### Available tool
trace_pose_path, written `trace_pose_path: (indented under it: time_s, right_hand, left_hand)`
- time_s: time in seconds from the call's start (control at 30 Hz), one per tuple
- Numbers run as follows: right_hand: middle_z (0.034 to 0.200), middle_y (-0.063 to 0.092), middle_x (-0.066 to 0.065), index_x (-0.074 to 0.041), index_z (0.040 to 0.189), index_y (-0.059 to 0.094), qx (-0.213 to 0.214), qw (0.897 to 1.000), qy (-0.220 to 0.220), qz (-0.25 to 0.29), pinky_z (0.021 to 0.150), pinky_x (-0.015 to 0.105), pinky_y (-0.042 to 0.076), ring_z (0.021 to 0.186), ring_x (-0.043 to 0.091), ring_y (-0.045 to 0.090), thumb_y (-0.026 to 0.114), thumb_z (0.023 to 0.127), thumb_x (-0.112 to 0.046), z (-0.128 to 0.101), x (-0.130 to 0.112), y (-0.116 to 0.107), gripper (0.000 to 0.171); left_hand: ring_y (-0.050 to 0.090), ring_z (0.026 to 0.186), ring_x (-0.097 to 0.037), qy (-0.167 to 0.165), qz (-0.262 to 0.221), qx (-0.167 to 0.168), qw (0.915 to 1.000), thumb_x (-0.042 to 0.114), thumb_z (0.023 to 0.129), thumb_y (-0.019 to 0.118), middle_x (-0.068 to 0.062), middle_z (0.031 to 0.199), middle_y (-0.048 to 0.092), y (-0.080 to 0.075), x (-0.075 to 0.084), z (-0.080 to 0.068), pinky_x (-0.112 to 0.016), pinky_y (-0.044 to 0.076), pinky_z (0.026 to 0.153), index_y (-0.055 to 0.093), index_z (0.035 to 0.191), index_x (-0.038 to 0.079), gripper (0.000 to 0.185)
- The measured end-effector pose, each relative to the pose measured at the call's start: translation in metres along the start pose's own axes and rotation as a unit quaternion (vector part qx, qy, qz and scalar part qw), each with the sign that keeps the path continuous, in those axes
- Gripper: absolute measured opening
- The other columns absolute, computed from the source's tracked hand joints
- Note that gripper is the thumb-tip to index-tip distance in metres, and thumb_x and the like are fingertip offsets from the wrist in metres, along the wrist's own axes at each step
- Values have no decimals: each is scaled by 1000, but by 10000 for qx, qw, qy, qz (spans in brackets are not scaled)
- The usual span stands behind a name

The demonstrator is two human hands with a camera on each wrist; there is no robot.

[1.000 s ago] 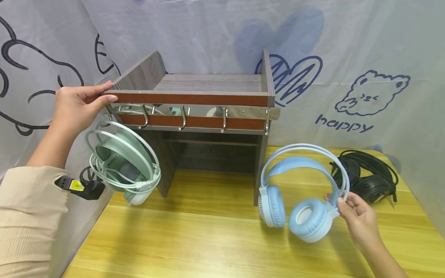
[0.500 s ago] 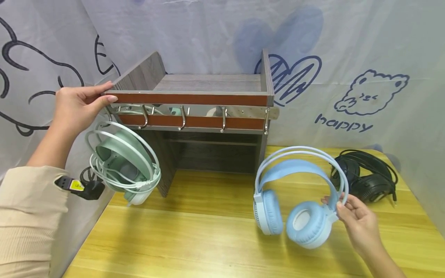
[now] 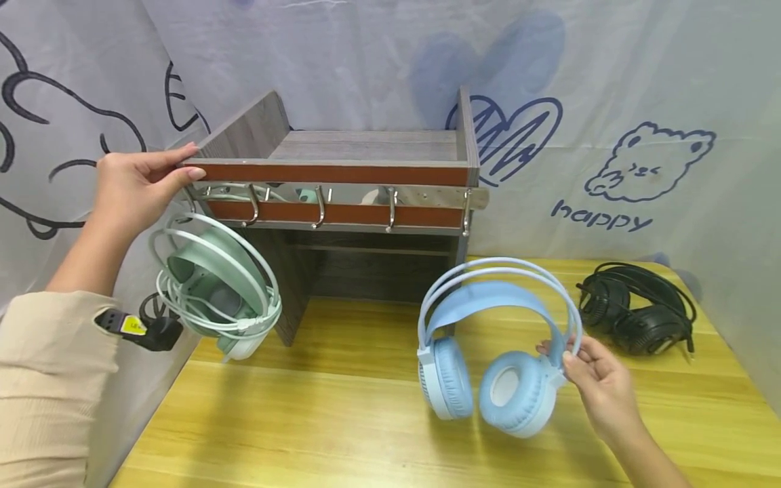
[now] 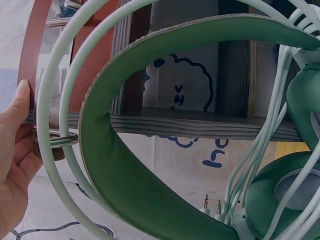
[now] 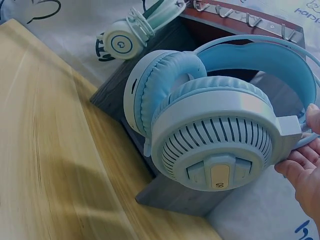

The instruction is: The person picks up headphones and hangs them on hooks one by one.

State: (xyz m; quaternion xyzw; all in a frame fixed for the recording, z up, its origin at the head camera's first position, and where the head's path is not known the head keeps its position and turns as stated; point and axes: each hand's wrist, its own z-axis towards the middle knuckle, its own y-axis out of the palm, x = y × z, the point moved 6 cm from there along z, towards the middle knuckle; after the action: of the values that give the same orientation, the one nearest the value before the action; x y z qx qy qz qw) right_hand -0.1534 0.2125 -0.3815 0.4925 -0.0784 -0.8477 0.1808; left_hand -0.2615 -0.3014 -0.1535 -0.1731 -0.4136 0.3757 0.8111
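My right hand point(image 3: 601, 386) pinches light blue headphones point(image 3: 448, 379) at the right side of the headband, just above the ear cup. They are held up over the table, with the ear cups hanging down. At the upper left, my left hand point(image 3: 137, 186) grips the left front corner of a grey wooden shelf point(image 3: 366, 146). Below that hand, mint green headphones point(image 3: 226, 257) with a coiled cable hang from the leftmost hook of the metal hook rail point(image 3: 360, 196). In the left wrist view, the green headband point(image 4: 125, 150) fills much of the frame.
Black headphones point(image 3: 649, 329) with a bundled cable lie on the yellow wood-grain table point(image 3: 305, 420) at the right. Several hooks along the rail's front carry nothing. A printed cloth point(image 3: 378, 68) hangs behind the shelf. A USB plug point(image 3: 122, 322) shows by the left sleeve.
My right hand has carried the light blue headphones leftward, away from the black ones and nearer the shelf's right leg. The left hand and green headphones stay in place.
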Motion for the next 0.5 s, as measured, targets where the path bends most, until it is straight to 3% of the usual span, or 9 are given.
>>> trace_pose_path:
  time_s: [0.3,0.5]
  right_hand:
    - [107,69,7,1,108,57,-79,9994,-22,-335,84,20,51,99,14,67,33,88,22,6,3,21,37]
    - [106,70,5,-1,111,57,-134,9985,42,-536,84,19,51,98,13,67,36,89,20,12,3,36,37]
  left_hand:
    - [50,69,28,104,14,58,9999,21,83,71,47,88,52,0,1,0,1,35,53,64,113,1,37]
    - [50,70,28,71,-15,66,10000,21,82,71,45,89,53,0,0,0,1,37,55,64,113,2,37]
